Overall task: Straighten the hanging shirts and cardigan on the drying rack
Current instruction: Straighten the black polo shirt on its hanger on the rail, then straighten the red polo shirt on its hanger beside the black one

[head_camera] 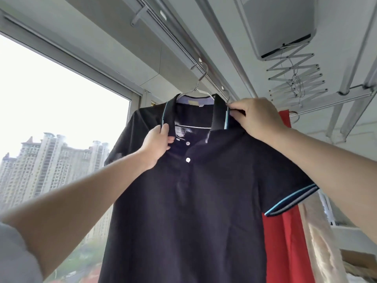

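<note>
A dark navy polo shirt point(200, 201) with light-blue trim hangs on a metal wire hanger point(201, 86) from the overhead drying rack rail point(183, 52). My left hand point(158, 145) pinches the left tip of the collar beside the button placket. My right hand point(255, 119) grips the right side of the collar near the shoulder. The collar stands partly raised. Behind the polo, to the right, hangs a red garment point(285, 242); only its edge shows.
A large window point(51, 119) with tower blocks outside fills the left. Rack rails and a folding scissor mechanism point(295, 78) run along the ceiling. A pale translucent garment or cover point(320, 242) hangs at far right beside a white ledge.
</note>
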### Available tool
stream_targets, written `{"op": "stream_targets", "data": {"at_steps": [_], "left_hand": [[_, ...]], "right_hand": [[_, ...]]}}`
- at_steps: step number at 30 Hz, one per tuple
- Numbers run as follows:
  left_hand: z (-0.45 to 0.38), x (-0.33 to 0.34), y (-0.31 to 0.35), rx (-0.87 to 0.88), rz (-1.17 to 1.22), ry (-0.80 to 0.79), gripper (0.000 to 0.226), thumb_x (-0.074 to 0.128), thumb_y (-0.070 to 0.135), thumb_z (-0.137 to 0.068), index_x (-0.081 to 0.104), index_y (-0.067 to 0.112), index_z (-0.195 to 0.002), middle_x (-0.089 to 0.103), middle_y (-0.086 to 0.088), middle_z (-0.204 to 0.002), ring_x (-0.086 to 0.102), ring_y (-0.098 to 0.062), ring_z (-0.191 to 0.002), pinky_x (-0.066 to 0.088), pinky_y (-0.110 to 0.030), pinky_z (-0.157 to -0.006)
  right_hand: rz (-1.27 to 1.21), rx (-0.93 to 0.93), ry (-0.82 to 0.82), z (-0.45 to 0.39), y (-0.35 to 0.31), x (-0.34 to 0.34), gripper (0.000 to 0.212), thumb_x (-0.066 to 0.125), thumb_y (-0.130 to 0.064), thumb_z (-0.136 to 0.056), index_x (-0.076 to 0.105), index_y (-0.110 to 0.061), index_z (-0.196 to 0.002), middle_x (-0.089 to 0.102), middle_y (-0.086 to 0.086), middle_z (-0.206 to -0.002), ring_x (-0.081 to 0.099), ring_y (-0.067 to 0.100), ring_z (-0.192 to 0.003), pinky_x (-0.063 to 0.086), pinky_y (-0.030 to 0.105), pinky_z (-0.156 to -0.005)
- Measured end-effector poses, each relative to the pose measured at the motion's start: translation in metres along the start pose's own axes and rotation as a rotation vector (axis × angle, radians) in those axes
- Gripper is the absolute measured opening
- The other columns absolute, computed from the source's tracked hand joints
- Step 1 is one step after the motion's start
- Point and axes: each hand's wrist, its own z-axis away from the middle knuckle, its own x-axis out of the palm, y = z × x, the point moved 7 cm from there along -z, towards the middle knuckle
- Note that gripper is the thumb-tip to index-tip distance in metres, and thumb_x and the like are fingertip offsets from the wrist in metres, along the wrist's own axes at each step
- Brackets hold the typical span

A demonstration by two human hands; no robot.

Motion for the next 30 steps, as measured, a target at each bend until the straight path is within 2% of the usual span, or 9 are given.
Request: {"op": "stream_targets", "data": {"at_steps": [4,7,12,15,18,20,23,27,30], "left_hand": [[0.005,-0.024,0.018,0.104,-0.109,0.297,0.035,0.051,0.056,-0.089,0.049,0.025,-0.104,0.063,0.005,-0.100,0.060,-0.013,-0.090,0.050,-0.033,-0.078],[0.041,-0.022,0.060,0.474,-0.182,0.496,0.030,0.053,0.045,-0.090,0.049,0.029,-0.115,0.055,0.010,-0.112,0.053,-0.014,-0.110,0.045,-0.037,-0.094],[0.101,0.054,0.118,1.077,-0.535,0.344,0.030,0.050,0.029,-0.095,0.067,0.021,-0.119,0.065,0.006,-0.122,0.054,-0.020,-0.119,0.037,-0.037,-0.105],[0.110,0.113,0.119,1.087,-0.678,0.064,0.043,0.045,0.033,-0.100,0.056,0.021,-0.140,0.054,-0.004,-0.145,0.041,-0.024,-0.141,0.028,-0.039,-0.118],[0.117,0.158,0.120,1.077,-0.937,0.123,0.054,0.036,0.037,-0.101,0.039,0.021,-0.152,0.041,-0.011,-0.156,0.031,-0.029,-0.148,0.017,-0.045,-0.123],[0.122,0.176,0.126,1.059,-0.922,0.161,0.056,0.031,0.034,-0.100,0.035,0.017,-0.154,0.041,-0.013,-0.155,0.032,-0.029,-0.147,0.017,-0.044,-0.123],[0.120,0.205,0.141,0.967,-0.778,0.133,0.054,0.026,0.035,-0.102,0.040,0.014,-0.150,0.053,-0.008,-0.146,0.041,-0.023,-0.141,0.022,-0.040,-0.121],[0.106,0.224,0.157,0.860,-0.835,0.196,0.050,0.021,0.047,-0.100,0.065,0.024,-0.103,0.069,0.004,-0.098,0.059,-0.021,-0.098,0.038,-0.035,-0.100],[0.093,0.233,0.156,0.759,-0.954,0.192,0.054,0.032,0.050,-0.099,0.048,0.016,-0.060,0.052,0.001,-0.060,0.049,-0.020,-0.064,0.038,-0.032,-0.067]], "right_hand": [[-0.079,0.103,-0.070,-0.002,0.005,0.001,0.033,0.049,-0.037,-0.095,0.066,-0.035,-0.125,0.070,-0.005,-0.122,0.064,0.023,-0.110,0.049,0.033,-0.090],[-0.200,0.202,0.000,-0.002,0.021,-0.015,0.031,0.049,-0.032,-0.097,0.069,-0.025,-0.120,0.072,0.002,-0.116,0.065,0.021,-0.105,0.046,0.027,-0.088],[-0.365,0.273,-0.084,0.009,0.045,-0.021,0.028,0.055,-0.030,-0.096,0.073,-0.015,-0.110,0.072,0.000,-0.099,0.065,0.016,-0.098,0.047,0.027,-0.085],[-0.421,0.259,-0.114,0.014,0.058,-0.025,0.030,0.051,-0.031,-0.099,0.070,-0.020,-0.120,0.071,-0.002,-0.109,0.063,0.012,-0.100,0.047,0.020,-0.086],[-0.546,0.235,-0.187,0.022,0.077,-0.027,0.035,0.043,-0.037,-0.100,0.071,-0.023,-0.113,0.072,0.011,-0.110,0.066,0.027,-0.105,0.050,0.044,-0.097],[-0.607,0.204,-0.244,0.025,0.084,-0.025,0.037,0.040,-0.037,-0.100,0.071,-0.022,-0.111,0.074,0.006,-0.104,0.068,0.020,-0.101,0.051,0.041,-0.096],[-0.687,0.185,-0.297,0.028,0.098,-0.026,0.034,0.043,-0.030,-0.099,0.070,-0.009,-0.096,0.067,0.008,-0.075,0.063,0.017,-0.073,0.050,0.040,-0.076],[-0.619,0.154,-0.256,0.034,0.136,-0.032,0.031,0.054,-0.034,-0.096,0.074,-0.010,-0.095,0.060,0.003,-0.054,0.047,0.006,-0.044,0.041,0.024,-0.050],[-0.512,0.194,-0.187,0.036,0.171,-0.031,0.022,0.052,-0.029,-0.096,0.072,-0.022,-0.100,0.058,-0.003,-0.059,0.047,0.003,-0.045,0.039,0.019,-0.048]]}}
